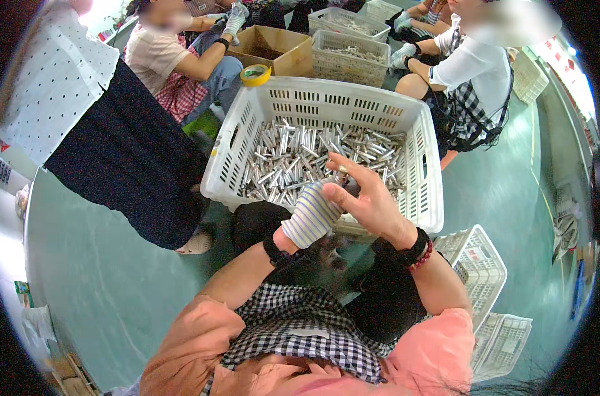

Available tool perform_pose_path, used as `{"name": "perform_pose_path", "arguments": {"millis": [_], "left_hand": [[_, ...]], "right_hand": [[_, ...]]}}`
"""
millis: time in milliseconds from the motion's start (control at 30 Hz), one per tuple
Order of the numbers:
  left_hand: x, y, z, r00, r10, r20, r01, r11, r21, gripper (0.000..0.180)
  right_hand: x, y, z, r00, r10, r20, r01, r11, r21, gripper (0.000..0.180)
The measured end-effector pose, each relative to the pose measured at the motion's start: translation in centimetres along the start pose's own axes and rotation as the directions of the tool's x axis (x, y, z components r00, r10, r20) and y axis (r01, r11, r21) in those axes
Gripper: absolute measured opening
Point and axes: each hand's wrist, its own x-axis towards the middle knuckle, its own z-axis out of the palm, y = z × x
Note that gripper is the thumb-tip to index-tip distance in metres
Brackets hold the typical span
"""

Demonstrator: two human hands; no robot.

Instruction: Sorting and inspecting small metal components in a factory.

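Seemingly for close work, the gloved left hand (311, 214) and bare right hand (369, 201) together pinch a small metal piece (343, 170) above the white basket's (247, 119) near edge, over loose metal tubes (300, 155).

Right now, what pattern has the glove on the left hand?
The glove on the left hand has thin stripes, pale with darker lines; the head view shows it.

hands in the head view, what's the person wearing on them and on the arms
The left hand wears a striped knit glove, pale with thin dark lines, and a black band at the wrist. The right hand is bare, with a black wristband and a dark red bead bracelet beside it. Salmon-pink short sleeves cover the upper arms.
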Motion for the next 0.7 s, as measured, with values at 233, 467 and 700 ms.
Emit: {"name": "perform_pose_path", "arguments": {"millis": [233, 467, 700], "left_hand": [[-0.3, 0.2, 1.9, 0.991, 0.130, -0.043, -0.124, 0.985, 0.119, 0.020], [-0.1, 0.9, 3.7, 0.959, 0.274, -0.075, -0.113, 0.608, 0.786, 0.022], [0.5, 0.1, 3.2, 0.967, 0.151, -0.205, -0.114, 0.977, 0.183, 0.029]], "right_hand": [[-0.1, -1.1, -0.8, 0.985, 0.103, 0.136, -0.137, 0.953, 0.269, 0.054], [0.2, -1.4, -0.6, 0.987, 0.057, 0.152, -0.108, 0.928, 0.357, 0.031], [0.5, -1.8, -0.6, 0.985, 0.043, 0.165, -0.100, 0.930, 0.354, 0.023]]}}
